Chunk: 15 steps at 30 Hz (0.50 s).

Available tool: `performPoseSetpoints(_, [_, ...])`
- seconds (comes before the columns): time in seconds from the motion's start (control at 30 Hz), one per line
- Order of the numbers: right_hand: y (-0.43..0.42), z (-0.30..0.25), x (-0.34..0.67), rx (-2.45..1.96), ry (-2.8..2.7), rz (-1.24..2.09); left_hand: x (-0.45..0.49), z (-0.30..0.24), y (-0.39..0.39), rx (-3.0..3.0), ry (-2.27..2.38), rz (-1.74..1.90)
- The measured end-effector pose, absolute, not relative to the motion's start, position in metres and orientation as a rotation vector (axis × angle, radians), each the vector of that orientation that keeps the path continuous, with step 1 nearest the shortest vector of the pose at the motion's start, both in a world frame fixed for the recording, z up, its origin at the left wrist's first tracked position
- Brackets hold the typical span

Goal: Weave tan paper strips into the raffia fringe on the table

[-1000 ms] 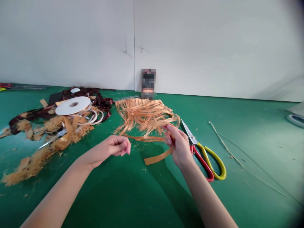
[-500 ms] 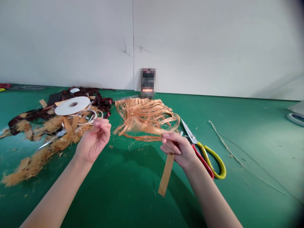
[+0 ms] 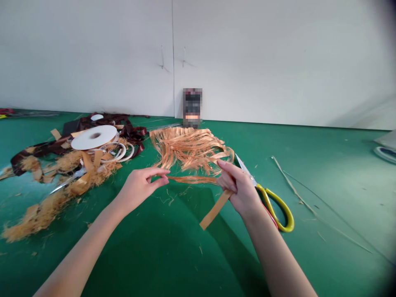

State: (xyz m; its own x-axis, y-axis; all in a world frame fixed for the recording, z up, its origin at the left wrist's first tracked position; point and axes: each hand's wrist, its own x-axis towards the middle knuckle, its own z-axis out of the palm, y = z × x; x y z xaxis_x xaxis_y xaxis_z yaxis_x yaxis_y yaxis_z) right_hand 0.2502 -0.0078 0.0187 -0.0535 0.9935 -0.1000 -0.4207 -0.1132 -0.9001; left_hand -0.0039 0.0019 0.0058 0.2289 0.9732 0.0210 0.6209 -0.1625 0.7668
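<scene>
White wall [image 3: 262, 62] is rising behind a green mat [image 3: 173, 264], and a pixelated box [image 3: 192, 107] is standing against it at 12 o'clock. Dark ribbon [image 3: 133, 133] and a white spool [image 3: 94, 137] are lying at 10 o'clock, loose fibre [image 3: 34, 225] is spreading toward 8 o'clock, and thin stalks [image 3: 297, 198] are lying at 3 o'clock. The hands are staying apart, joined by a copper strand [image 3: 192, 179] from a fringe [image 3: 188, 148] lying at 12 o'clock. The right hand [image 3: 241, 187] is pinching the strand and a tan strip [image 3: 215, 209], with scissors [image 3: 275, 210] just beside it at 4 o'clock. The left hand [image 3: 139, 185] is meeting the strand's end, though whether it is gripping, I cannot tell.
</scene>
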Motion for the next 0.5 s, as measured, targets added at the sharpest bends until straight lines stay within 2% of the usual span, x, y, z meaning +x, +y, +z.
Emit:
performPoseSetpoints(0.1, [-0.006,0.019,0.252,-0.891,-0.825,1.456,-0.006,0.004,0.004,1.928,1.38,0.661])
performPoseSetpoints(0.2, [-0.008,0.021,0.249,-0.843,-0.875,1.492,-0.003,0.004,0.003,1.858,1.314,0.783])
performPoseSetpoints(0.5, [-0.026,0.021,0.222,-0.668,-1.28,1.979,0.029,-0.009,-0.013,1.283,0.755,0.873])
